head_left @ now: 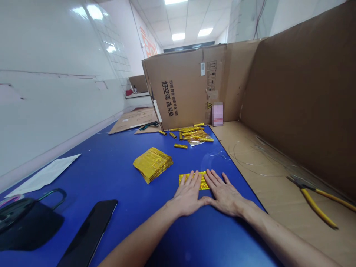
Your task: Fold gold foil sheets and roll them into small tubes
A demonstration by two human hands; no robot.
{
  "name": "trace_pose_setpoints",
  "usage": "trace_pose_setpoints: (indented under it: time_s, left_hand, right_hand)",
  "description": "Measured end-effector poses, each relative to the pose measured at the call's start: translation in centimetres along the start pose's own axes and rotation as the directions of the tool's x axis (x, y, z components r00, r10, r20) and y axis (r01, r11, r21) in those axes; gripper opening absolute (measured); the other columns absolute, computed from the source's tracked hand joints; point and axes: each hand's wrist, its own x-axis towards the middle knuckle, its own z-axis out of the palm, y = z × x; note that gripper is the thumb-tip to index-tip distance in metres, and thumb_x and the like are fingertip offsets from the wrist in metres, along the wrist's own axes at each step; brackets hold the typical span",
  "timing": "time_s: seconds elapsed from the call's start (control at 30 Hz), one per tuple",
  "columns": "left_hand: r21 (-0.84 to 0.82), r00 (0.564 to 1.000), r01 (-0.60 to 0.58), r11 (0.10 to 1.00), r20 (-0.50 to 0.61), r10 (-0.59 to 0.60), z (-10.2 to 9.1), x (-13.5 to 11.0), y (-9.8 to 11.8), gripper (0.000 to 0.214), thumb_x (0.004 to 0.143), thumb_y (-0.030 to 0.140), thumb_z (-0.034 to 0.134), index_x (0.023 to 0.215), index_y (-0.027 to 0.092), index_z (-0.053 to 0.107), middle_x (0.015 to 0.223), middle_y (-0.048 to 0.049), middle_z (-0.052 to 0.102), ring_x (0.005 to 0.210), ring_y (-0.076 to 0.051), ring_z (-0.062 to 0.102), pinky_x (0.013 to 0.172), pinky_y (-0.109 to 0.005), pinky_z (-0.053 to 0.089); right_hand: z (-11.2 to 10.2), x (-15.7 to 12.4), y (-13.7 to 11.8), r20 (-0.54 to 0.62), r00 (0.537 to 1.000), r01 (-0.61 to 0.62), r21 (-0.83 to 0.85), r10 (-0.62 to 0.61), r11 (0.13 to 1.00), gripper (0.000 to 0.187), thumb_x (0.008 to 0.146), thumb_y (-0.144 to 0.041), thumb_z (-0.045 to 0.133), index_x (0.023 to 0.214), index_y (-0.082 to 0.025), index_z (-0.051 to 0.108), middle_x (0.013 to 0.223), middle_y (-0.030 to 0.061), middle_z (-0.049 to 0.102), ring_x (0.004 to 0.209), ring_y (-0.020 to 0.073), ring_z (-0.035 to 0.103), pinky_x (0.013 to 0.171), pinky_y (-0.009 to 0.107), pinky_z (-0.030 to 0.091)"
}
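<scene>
A sheet of shiny gold foil paper (204, 181) lies on the blue table, partly covered by my fingers. My left hand (189, 194) rests flat on its left part with the fingers stretched forward. Flat on the right end lies my right hand (224, 193), its fingers spread a little. The two thumbs meet just below the sheet. To the left sits a stack of gold foil sheets (152, 163), slightly fanned. Beyond my hands are several rolled gold foil tubes (180, 146), scattered and heaped around a loose flat piece of foil.
A black phone (90, 230) and a dark lidded mug (30, 222) stand at left, near a white paper (46, 176). Yellow-handled pliers (317, 205) and thin wire lie on cardboard at right. Tall cardboard walls (189, 85) rise behind and to the right.
</scene>
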Motion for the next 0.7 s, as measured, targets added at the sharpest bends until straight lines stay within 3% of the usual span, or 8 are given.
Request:
trace_pose_setpoints:
  time_s: [0.13, 0.33, 0.47, 0.6, 0.63, 0.7]
  left_hand:
    - [0.054, 1.000, 0.005, 0.999, 0.005, -0.005, -0.1, -1.8, -1.1, 0.084, 0.077, 0.068, 0.018, 0.136, 0.008, 0.008, 0.141, -0.0131, 0.002, 0.129, -0.023, -0.003, 0.104, -0.044, 0.003]
    - [-0.001, 0.997, -0.066, 0.998, 0.037, 0.066, 0.7, -5.3, 0.2, 0.093, 0.069, 0.075, 0.027, 0.136, 0.013, 0.010, 0.141, -0.0143, -0.001, 0.128, -0.027, -0.006, 0.104, -0.042, 0.005]
    - [-0.040, 0.997, -0.076, 0.996, 0.023, 0.077, 1.0, -5.9, 0.6, 0.092, 0.069, 0.075, 0.027, 0.136, 0.015, 0.009, 0.141, -0.0137, -0.003, 0.128, -0.028, -0.008, 0.104, -0.044, 0.005]
    - [-0.057, 0.997, -0.076, 0.996, 0.017, 0.077, 1.1, -5.7, 0.6, 0.094, 0.068, 0.075, 0.028, 0.136, 0.013, 0.008, 0.141, -0.0142, -0.004, 0.128, -0.030, -0.007, 0.104, -0.045, 0.006]
    - [-0.062, 0.997, -0.077, 0.995, 0.013, 0.078, 1.1, -5.7, 0.6, 0.094, 0.068, 0.075, 0.028, 0.136, 0.013, 0.006, 0.141, -0.0135, -0.004, 0.128, -0.030, -0.006, 0.104, -0.045, 0.006]
    - [-0.073, 0.996, -0.084, 0.994, -0.001, 0.084, 1.2, -5.7, 0.7, 0.094, 0.069, 0.074, 0.028, 0.136, 0.015, 0.002, 0.141, -0.0109, -0.005, 0.128, -0.031, -0.005, 0.104, -0.046, 0.006]
  right_hand:
    - [-0.2, 0.4, 0.5, 0.000, 1.000, 0.012, 0.020, -0.012, 1.000, 0.072, 0.080, -0.060, 0.019, 0.136, -0.015, 0.015, 0.142, 0.0095, 0.010, 0.129, 0.0246, 0.003, 0.100, 0.053, 0.003]
    - [-0.8, 1.8, 1.7, -0.002, 0.999, -0.044, 0.013, 0.044, 0.999, 0.063, 0.083, -0.055, 0.016, 0.135, -0.020, 0.019, 0.142, 0.0046, 0.014, 0.129, 0.0244, 0.006, 0.099, 0.055, 0.005]
    - [-1.0, 2.7, 2.0, -0.021, 0.994, -0.107, -0.004, 0.107, 0.994, 0.060, 0.084, -0.049, 0.022, 0.134, -0.016, 0.025, 0.142, 0.0101, 0.015, 0.129, 0.0274, 0.008, 0.097, 0.058, 0.006]
    - [-1.4, 2.8, -1.0, -0.091, 0.982, -0.168, -0.016, 0.166, 0.986, 0.067, 0.084, -0.048, 0.023, 0.136, -0.006, 0.015, 0.142, 0.0154, 0.006, 0.129, 0.0275, -0.001, 0.098, 0.057, 0.000]
    - [-1.4, 2.6, -2.3, -0.074, 0.988, -0.133, 0.001, 0.133, 0.991, 0.068, 0.083, -0.051, 0.024, 0.136, -0.008, 0.015, 0.142, 0.0135, 0.009, 0.129, 0.0249, 0.003, 0.100, 0.052, 0.005]
    - [-1.2, 2.1, -4.8, -0.005, 0.998, 0.059, 0.162, -0.059, 0.985, 0.070, 0.084, -0.053, 0.021, 0.136, -0.008, 0.012, 0.142, 0.0129, 0.012, 0.129, 0.0209, 0.008, 0.103, 0.043, 0.011]
